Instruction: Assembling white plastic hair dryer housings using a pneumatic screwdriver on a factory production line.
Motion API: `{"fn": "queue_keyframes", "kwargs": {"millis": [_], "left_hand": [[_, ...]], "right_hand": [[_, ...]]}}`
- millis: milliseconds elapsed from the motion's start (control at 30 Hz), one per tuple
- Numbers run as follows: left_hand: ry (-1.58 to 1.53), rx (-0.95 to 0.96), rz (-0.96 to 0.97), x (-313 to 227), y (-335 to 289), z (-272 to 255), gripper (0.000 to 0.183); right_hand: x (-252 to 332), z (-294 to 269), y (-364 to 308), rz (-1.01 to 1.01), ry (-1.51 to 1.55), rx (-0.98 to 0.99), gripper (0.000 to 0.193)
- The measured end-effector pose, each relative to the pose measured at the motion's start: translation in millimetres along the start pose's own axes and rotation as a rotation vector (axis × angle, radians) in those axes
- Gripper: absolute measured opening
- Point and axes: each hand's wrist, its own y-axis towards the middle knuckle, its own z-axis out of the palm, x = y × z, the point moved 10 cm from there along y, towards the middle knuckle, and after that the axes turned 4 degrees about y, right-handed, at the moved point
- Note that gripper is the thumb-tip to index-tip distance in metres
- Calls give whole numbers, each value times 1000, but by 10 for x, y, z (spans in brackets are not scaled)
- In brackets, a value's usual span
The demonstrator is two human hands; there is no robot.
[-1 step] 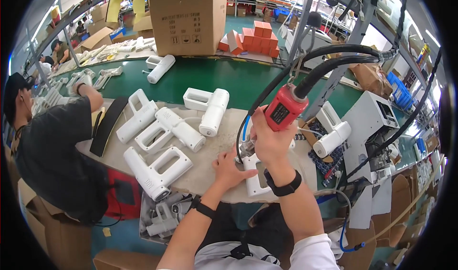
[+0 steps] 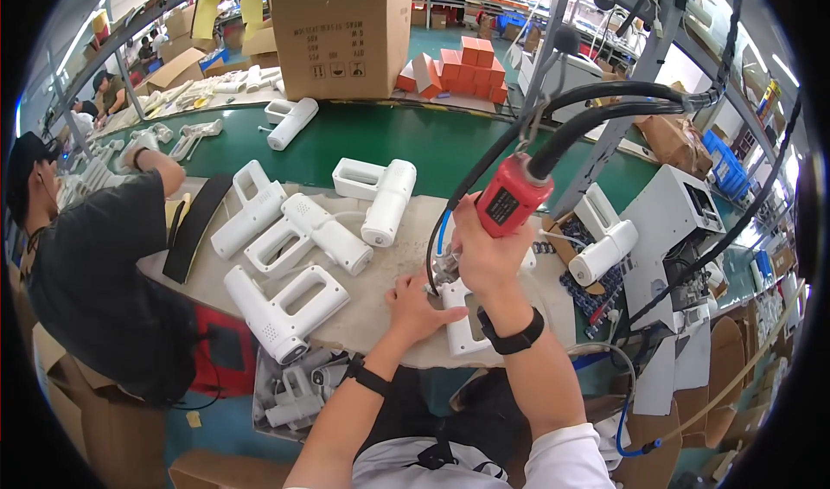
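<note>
My right hand (image 2: 491, 260) is wrapped around a red power screwdriver (image 2: 512, 202), which hangs upright from a thick black cable and a chain. Its lower end meets a white plastic gun-shaped device (image 2: 469, 338) lying on the table in front of me. My hand covers most of that device's body; its loop handle points toward me. At the device's left side, my left hand (image 2: 418, 312) grips it, thumb across the white plastic and fingers curled. The screwdriver's tip is hard to make out among small metal parts there.
Several similar white devices (image 2: 290, 312) lie to the left, and another (image 2: 603, 245) sits at the right by a white machine (image 2: 674, 238). Below the table edge is a box of white parts (image 2: 294, 398). A co-worker (image 2: 104, 264) works at left. Behind runs a green belt (image 2: 475, 147).
My right hand and the red screwdriver have shifted very slightly left and down. My left hand and the white device have stayed in place.
</note>
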Motion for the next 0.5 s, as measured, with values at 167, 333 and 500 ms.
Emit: {"fn": "queue_keyframes", "kwargs": {"millis": [167, 333, 500], "left_hand": [[115, -9, 93, -16, 35, 105, 99], [112, 39, 65, 14, 77, 157, 109], [29, 3, 19, -20, 24, 22, 117]], "right_hand": [[-277, 51, -65, 95, -52, 3, 14], [-169, -15, -27, 73, -41, 16, 9], [481, -214, 111, 25, 41, -16, 11]]}}
